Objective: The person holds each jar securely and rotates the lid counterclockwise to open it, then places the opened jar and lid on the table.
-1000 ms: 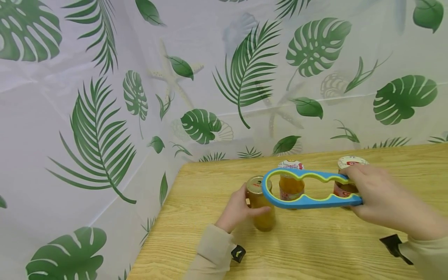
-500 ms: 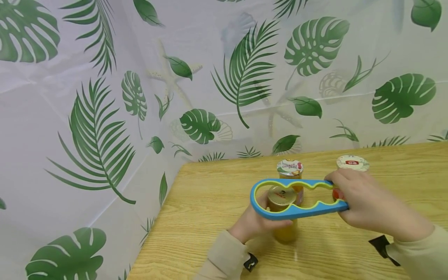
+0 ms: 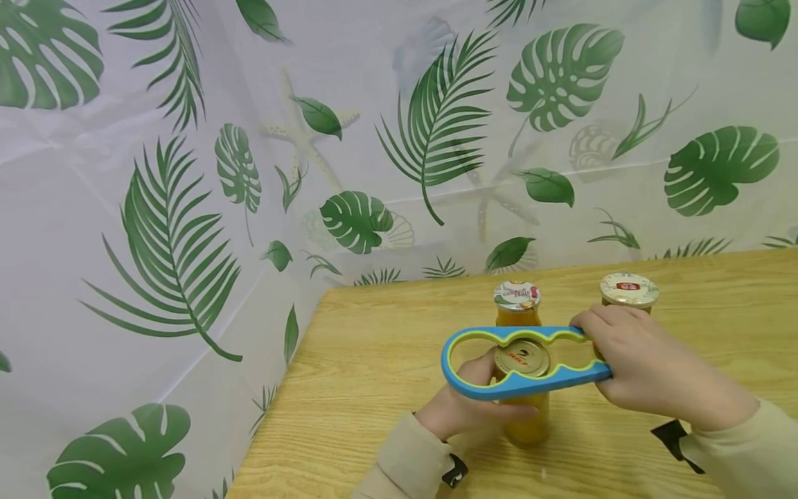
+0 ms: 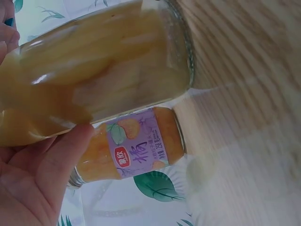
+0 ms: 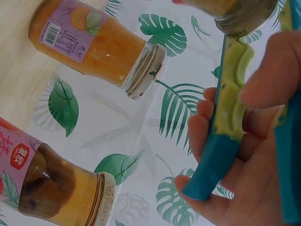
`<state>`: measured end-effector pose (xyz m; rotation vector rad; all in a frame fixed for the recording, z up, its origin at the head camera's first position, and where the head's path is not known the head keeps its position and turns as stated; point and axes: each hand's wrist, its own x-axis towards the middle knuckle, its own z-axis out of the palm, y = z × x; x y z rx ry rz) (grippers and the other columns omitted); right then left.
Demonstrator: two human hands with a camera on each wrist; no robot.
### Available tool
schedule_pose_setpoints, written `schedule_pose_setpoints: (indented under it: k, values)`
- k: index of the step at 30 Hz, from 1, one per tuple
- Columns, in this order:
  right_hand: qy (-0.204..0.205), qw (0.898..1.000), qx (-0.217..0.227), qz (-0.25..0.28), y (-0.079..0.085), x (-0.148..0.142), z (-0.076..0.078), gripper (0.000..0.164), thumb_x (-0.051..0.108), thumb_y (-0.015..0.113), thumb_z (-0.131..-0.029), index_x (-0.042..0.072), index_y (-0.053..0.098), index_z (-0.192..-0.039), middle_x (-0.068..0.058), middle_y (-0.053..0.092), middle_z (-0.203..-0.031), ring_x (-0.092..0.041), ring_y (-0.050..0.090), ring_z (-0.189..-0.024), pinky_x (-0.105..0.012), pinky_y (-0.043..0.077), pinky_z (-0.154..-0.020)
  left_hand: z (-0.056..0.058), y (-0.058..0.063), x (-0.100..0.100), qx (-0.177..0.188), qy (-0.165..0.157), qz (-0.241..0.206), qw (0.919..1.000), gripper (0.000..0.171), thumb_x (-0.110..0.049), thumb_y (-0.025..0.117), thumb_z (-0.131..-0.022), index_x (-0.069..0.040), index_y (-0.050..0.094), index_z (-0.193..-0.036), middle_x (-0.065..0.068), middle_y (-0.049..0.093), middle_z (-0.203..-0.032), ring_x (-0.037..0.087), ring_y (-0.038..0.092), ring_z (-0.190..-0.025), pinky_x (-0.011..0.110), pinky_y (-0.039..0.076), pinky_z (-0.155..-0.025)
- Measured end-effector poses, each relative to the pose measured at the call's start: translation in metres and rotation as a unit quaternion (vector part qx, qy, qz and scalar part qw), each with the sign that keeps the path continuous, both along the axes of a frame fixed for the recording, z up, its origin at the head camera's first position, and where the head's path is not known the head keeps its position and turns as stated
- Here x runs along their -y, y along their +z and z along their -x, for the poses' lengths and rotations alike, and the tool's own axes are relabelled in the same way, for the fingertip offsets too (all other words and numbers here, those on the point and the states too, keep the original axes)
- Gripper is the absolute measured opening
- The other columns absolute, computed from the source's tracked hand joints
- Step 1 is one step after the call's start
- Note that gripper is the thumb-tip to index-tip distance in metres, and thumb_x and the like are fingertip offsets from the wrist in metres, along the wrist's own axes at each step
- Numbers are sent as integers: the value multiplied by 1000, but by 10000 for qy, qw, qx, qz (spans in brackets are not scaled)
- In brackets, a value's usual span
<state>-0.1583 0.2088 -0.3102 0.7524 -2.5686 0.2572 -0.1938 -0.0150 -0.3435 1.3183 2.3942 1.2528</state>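
My left hand (image 3: 458,410) holds a glass jar (image 3: 530,428) of pale yellow fruit pieces by its side, its gold lid (image 3: 524,356) facing up. In the left wrist view a finger lies along the glass of this jar (image 4: 94,70). My right hand (image 3: 657,371) grips the two arms of a blue jar opener (image 3: 555,380) with a wavy yellow inner edge. From the head, the lid shows between the opener's arms, just right of its round end. In the right wrist view the opener (image 5: 225,122) reaches the lid's edge; whether it touches is unclear.
Behind stands an orange-filled jar (image 3: 517,296) with a purple label. A second jar with a cream lid (image 3: 628,290) stands behind my right hand, holding dark fruit. A leaf-print sheet (image 3: 430,229) hangs along the back of the wooden table (image 3: 349,360).
My left hand has brought the jar rightward and nearer to me. The opener has shifted left and slightly down, so the lid now shows inside its outline instead of beside its round end.
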Motion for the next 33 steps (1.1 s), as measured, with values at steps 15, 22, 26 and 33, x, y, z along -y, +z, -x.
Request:
schedule_pose_setpoints:
  k: [15,22,26,33]
  values:
    - [-386,9979,470,-206,1,8,4,41,2,66,-53,4,57,-93,1,50,-81,-19,47,-75,-45,38,-65,10,-17,0,-502,-244,-101,9984,67,-16,71,-75,-14,34,-131,-4,49,-124,-1,44,-108,16,35,-89]
    - [-559,9953,656,-443,3,9,6,46,5,69,-53,3,58,-98,-2,51,-83,-21,49,-78,-48,38,-64,10,-17,-3,-747,-274,-155,9967,67,-14,72,-74,-12,35,-130,0,50,-123,-1,43,-109,15,34,-90]
    - [-509,9956,588,-516,3,9,5,49,5,70,-54,2,57,-102,-2,51,-84,-22,48,-79,-48,37,-65,11,-17,-2,-706,-300,-204,9968,66,-13,72,-74,-12,36,-130,-2,49,-123,-1,43,-110,16,34,-90]
    - [-445,9956,408,-714,1,10,3,53,5,72,-51,1,56,-102,-1,47,-78,-20,46,-73,-45,37,-63,10,-18,-2,-424,-217,-285,9985,67,-14,72,-74,-14,35,-131,-3,49,-124,-1,42,-111,17,34,-91]
